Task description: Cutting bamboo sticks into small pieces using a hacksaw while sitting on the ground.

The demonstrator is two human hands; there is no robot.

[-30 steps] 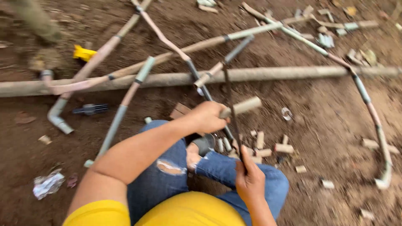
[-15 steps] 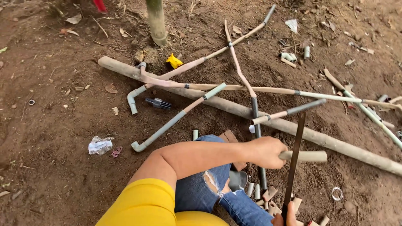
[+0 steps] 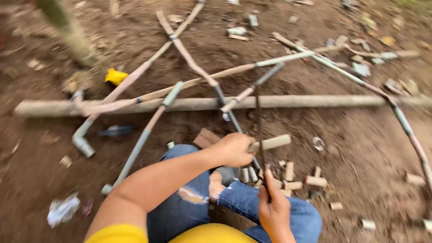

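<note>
**Both hands closed: one on a short stick, one on a thin saw frame**

Your left hand [image 3: 234,149] is closing around one end of a short pale stick [image 3: 272,142], gripping it so that the free end is sticking out to the right, just above your knee in torn blue jeans [image 3: 180,202]. Your right hand [image 3: 273,210] is wrapping its fingers around the lower end of a thin dark saw frame [image 3: 259,130], which is running almost straight up from your fist and crossing the stick just beside your left hand. Whether the blade is touching the stick is blurred, so you cannot tell.

Near your right hand, a scatter of cut stick pieces [image 3: 297,180] is lying on the bare dirt. Beyond your hands, a long thick pole [image 3: 315,101] is lying across the ground, with several thinner grey and tan poles [image 3: 148,130] crossing over it at angles. One of them is ending in a bent grey elbow piece [image 3: 81,140] at the left.

As for packaging, a crumpled yellow wrapper [image 3: 115,76] is sitting up left beside the crossed poles, a crumpled white scrap [image 3: 63,209] is lying low at the left by your arm, and small pale bits of litter [image 3: 236,31] are dotting the far ground. A small clear ring-shaped thing [image 3: 318,143] is lying just right of the stick.
</note>
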